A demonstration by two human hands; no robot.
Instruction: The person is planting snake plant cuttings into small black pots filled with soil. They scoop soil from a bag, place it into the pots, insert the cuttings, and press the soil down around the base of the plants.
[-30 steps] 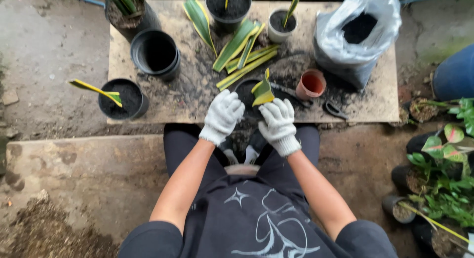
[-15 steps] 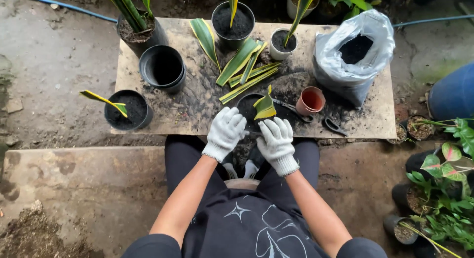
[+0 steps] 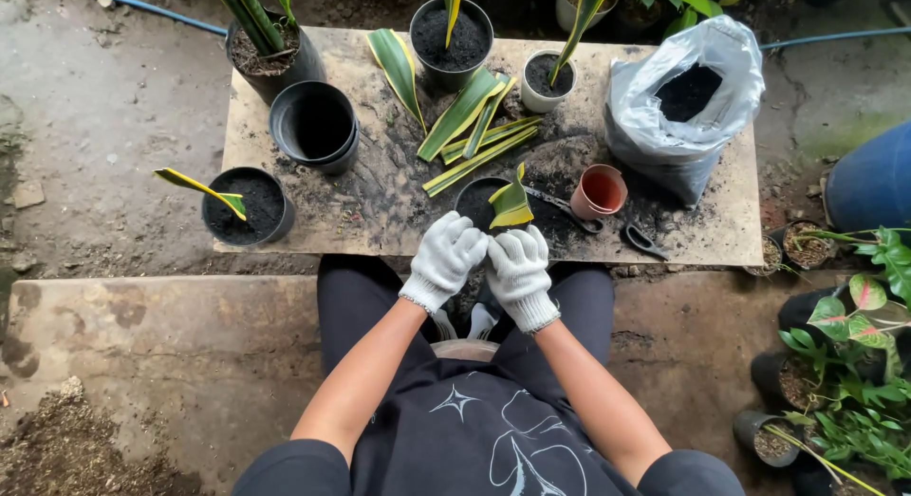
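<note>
A small black pot point(image 3: 482, 200) filled with dark soil stands at the near edge of a wooden board point(image 3: 380, 211), and a short green leaf cutting with yellow edges point(image 3: 511, 204) stands upright in it. Both gloved hands are pressed against the pot's near side: the left hand point(image 3: 446, 259) and the right hand point(image 3: 517, 268) sit side by side, touching each other, fingers curled and closed around the rim and the soil; how firmly they grip cannot be told. Just right of the pot lies a dark hand trowel point(image 3: 565, 208), and beside that an empty terracotta-coloured pot point(image 3: 600, 191). Behind the pot, loose long leaves point(image 3: 474, 135) lie spread over scattered soil. Further right, a white plastic bag of soil point(image 3: 683, 107) stands open. To the left, a stack of empty black pots point(image 3: 315, 128) stands on the board, and nearer the left corner another black pot point(image 3: 249, 207) holds soil and a leaning leaf. At the far edge stand a white pot point(image 3: 548, 80) and two larger black pots, each with an upright leaf. Potted plants point(image 3: 854, 363) stand on the ground at right.
</note>
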